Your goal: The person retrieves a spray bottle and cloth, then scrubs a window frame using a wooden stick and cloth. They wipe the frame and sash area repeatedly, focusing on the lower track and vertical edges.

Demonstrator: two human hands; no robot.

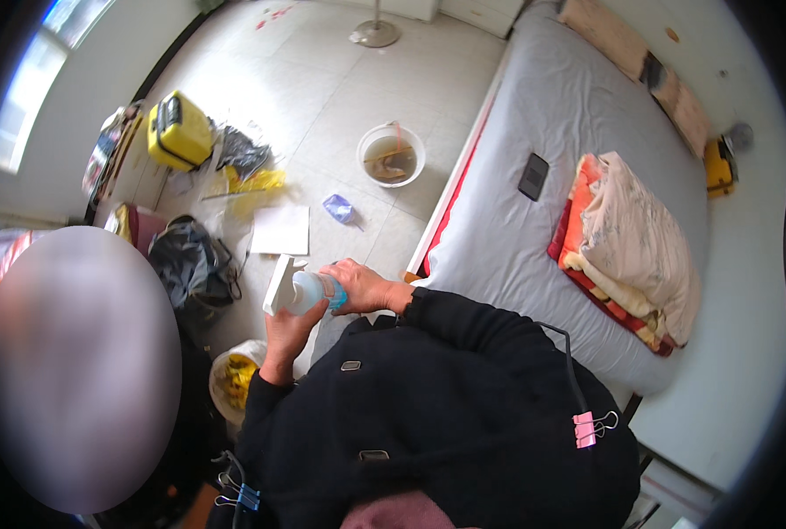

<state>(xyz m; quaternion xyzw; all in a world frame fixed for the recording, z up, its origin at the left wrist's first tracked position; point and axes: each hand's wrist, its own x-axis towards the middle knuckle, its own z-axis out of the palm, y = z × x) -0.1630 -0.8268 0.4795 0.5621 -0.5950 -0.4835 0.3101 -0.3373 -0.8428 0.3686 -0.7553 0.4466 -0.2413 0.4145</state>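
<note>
Here we are, both my hands on the spray bottle (307,294), just beyond the front of my black jacket (446,379)! My left hand (290,331) closes in from the near side, thumb against the body just below the white trigger head; my right hand (366,287) curls round the bluish base end. Both grips are closed on the bottle, though how tightly I cannot tell, and some fingers are hidden. The bottle tilts well over, head toward my left, base toward my right.

Out on the floor, a white square sheet (281,231) lies just past the bottle, with a purple-blue packet (338,209) to its right and a white bucket (363,157) of murky water farther off. Over to my right, the bed (490,264) carries a black phone (534,177) and a folded quilt (640,238). And a yellow case (178,130) stands far left!
</note>
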